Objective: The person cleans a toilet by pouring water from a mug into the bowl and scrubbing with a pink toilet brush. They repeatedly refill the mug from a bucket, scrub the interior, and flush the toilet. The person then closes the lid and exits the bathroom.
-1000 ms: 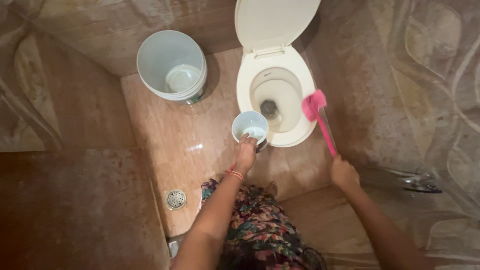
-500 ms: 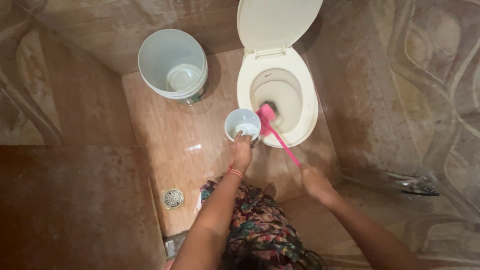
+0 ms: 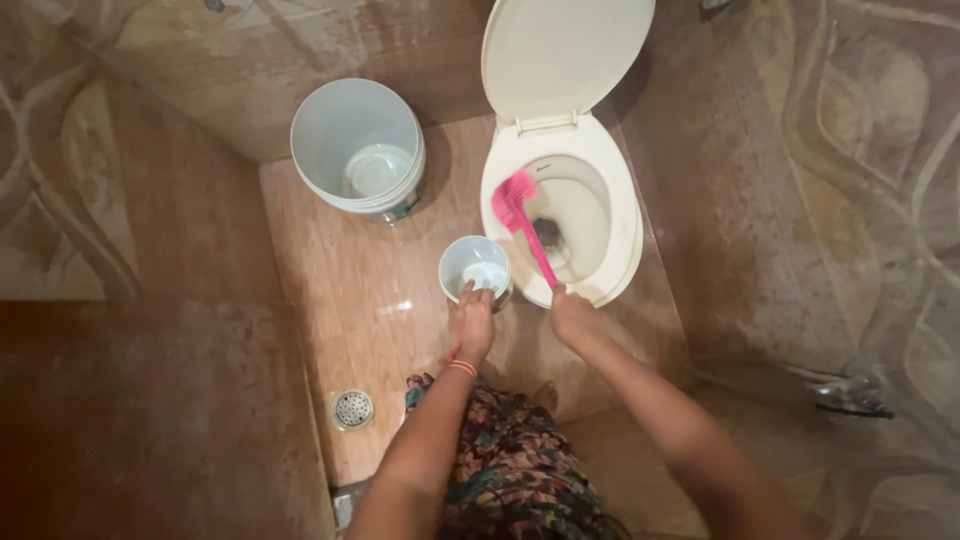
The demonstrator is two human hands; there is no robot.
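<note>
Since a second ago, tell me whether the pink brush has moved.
Yes. The pink brush went from outside the toilet bowl's right rim leftward into the bowl, held by the right hand.

Both arms are reaching forward and down from the bottom of the view, bare to the elbow. Left arm is running nearly straight up the middle, orange band sitting at the wrist, left hand turned palm down with fingers curling over and gripping something at their tips. Right arm is angling in from the lower right, forearm extending diagonally, right hand closing in a fist-like wrap, knuckles facing up. The hands are sitting near each other, not touching.
</note>
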